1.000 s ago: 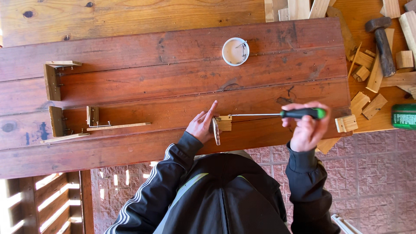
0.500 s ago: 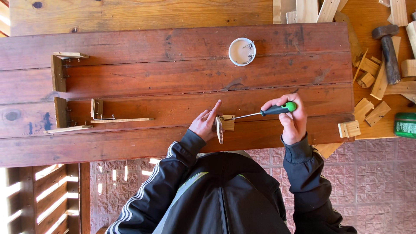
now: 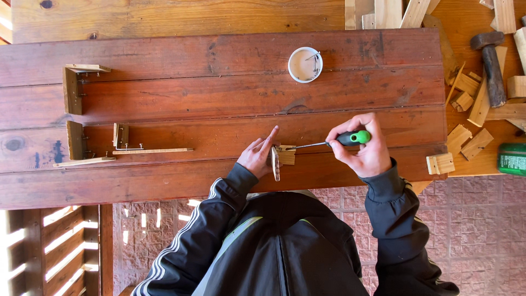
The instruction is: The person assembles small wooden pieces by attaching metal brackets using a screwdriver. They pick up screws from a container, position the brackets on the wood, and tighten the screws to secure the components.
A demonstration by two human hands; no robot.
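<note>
My left hand (image 3: 257, 156) steadies a thin wooden slat (image 3: 275, 163) standing on edge against a small light wood block (image 3: 286, 155) on the dark red plank table (image 3: 219, 93); the index finger points up along it. My right hand (image 3: 364, 148) grips a screwdriver with a black and green handle (image 3: 352, 137). Its metal shaft (image 3: 307, 146) runs left, with the tip at the small block.
A white round cup (image 3: 305, 64) with screws stands at the table's middle back. Two small wooden bracket assemblies (image 3: 74, 87) (image 3: 123, 143) lie at the left. To the right are loose wood offcuts (image 3: 466, 137), a hammer (image 3: 491, 63) and a green can (image 3: 512, 159).
My right hand has slid left along the screwdriver, closer to the block, and the shaft showing is shorter. My left hand stays on the slat.
</note>
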